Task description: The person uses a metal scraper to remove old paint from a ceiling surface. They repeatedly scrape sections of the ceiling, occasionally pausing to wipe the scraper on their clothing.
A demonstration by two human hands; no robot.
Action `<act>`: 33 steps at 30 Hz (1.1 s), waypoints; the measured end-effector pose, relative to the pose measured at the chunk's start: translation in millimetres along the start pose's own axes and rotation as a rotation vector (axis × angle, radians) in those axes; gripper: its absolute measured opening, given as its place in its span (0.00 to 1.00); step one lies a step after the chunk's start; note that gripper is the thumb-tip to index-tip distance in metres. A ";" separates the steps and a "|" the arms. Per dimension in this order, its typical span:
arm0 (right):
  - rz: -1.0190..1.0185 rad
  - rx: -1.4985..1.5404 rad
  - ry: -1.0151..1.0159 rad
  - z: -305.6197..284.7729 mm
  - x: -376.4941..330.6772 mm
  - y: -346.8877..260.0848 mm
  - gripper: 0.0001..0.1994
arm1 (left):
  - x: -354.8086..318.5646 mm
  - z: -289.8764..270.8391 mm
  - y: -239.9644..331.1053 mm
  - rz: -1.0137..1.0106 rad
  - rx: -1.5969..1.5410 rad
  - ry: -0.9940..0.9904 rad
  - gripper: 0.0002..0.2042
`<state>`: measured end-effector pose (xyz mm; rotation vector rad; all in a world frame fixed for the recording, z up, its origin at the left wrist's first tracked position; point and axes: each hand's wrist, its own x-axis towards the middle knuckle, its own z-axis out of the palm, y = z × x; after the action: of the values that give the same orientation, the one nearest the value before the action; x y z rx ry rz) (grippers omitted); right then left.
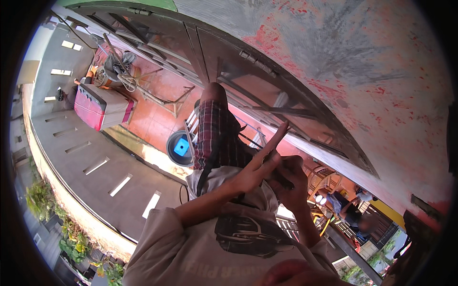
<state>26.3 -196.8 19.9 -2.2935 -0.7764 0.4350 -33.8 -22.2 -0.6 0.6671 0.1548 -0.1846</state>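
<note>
Closest in is a light grey T-shirt with a dark print (pixel 191 255), and both hands are up in front of it. The left hand (pixel 260 167) has its fingers out straight, seemingly together; the right hand (pixel 290 183) is curled right beside it, too shadowy to tell if those fingers pinch anything. Dark red plaid fabric shorts (pixel 208 133) sit just past the hands. Further out there's a round dark tub (pixel 170 150) holding a blue squarish piece (pixel 181 147), then a pink-and-white boxy thing (pixel 90 107) near the grey slotted wall (pixel 102 148).
</note>
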 end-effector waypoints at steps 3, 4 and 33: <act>0.143 0.141 -0.022 -0.7 3.0 -3.8 0.23 | 2.2 -1.5 1.7 0.210 0.249 -0.108 0.33; 0.240 0.157 0.031 -1.3 4.4 -4.1 0.24 | 0.9 0.1 1.9 0.204 0.365 -0.158 0.33; 0.277 0.084 0.001 0.1 2.1 -20.5 0.27 | -18.3 -0.5 1.8 -0.333 -0.099 0.084 0.34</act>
<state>19.4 -183.1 33.7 -2.3289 -0.4314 0.5797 -51.3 -18.3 3.7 0.5474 0.3538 -0.4657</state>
